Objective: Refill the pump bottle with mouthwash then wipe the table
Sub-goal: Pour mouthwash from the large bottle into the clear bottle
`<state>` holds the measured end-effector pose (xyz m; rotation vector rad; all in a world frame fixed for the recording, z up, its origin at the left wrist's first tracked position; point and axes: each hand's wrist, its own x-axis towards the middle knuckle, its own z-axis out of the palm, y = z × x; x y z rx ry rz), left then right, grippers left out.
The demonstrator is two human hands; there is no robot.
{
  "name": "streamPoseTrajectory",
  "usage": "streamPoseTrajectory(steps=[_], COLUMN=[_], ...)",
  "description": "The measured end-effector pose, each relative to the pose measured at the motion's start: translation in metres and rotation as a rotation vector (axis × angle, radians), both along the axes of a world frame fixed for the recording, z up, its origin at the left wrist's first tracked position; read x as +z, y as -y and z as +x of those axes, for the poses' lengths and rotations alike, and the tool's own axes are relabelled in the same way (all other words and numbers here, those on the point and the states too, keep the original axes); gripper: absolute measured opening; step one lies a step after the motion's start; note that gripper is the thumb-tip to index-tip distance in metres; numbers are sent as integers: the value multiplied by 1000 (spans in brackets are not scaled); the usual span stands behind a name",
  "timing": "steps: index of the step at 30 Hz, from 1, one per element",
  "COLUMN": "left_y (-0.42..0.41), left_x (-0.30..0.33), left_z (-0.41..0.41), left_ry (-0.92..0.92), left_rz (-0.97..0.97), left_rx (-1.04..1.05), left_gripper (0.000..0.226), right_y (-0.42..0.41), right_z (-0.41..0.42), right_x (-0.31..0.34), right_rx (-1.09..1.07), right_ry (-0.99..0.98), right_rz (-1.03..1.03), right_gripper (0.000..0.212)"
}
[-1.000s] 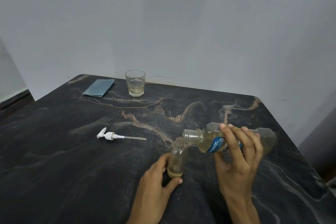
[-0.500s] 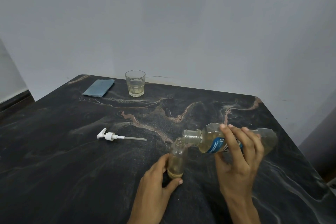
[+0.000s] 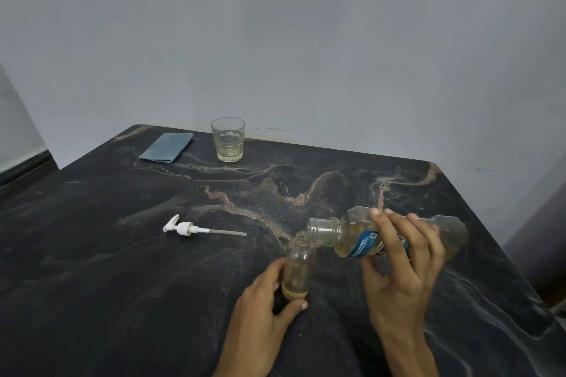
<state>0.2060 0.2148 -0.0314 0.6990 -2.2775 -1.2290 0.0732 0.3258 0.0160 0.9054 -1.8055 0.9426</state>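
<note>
A small clear pump bottle stands upright on the dark marble table, with a shallow layer of yellowish liquid at its bottom. My left hand grips its base. My right hand holds a larger clear mouthwash bottle with a blue label, tipped nearly flat, its open mouth resting over the small bottle's neck. The white pump head with its tube lies on the table to the left. A folded blue cloth lies at the far left edge.
A glass tumbler with a little yellowish liquid stands at the back of the table near the grey wall. The table's right edge drops off close to my right hand.
The liquid level in the small bottle has barely risen. Both hands and both bottles hold nearly the same pose.
</note>
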Motion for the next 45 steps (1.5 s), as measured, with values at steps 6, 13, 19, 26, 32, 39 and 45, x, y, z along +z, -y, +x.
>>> streamPoseTrajectory(steps=[6, 13, 19, 26, 32, 39, 45], left_y=[0, 0, 0, 0, 0, 0, 0], left_x=[-1, -1, -1, 0, -1, -1, 0], left_z=[0, 0, -1, 0, 0, 0, -1], left_ry=[10, 13, 11, -6, -7, -6, 1], left_rz=[6, 10, 16, 6, -5, -5, -4], left_rx=[0, 3, 6, 10, 13, 16, 8], left_gripper=[59, 57, 58, 56, 58, 59, 57], right_y=[0, 0, 1, 0, -1, -2, -1], right_z=[0, 1, 2, 1, 0, 1, 1], right_x=[0, 1, 1, 1, 1, 1, 1], right_rx=[-6, -4, -1, -5, -58, -69, -53], right_ry=[-7, -6, 8, 9, -1, 5, 14], right_rz=[5, -2, -5, 8, 33, 45, 41], right_gripper=[85, 83, 81, 85, 86, 89, 88])
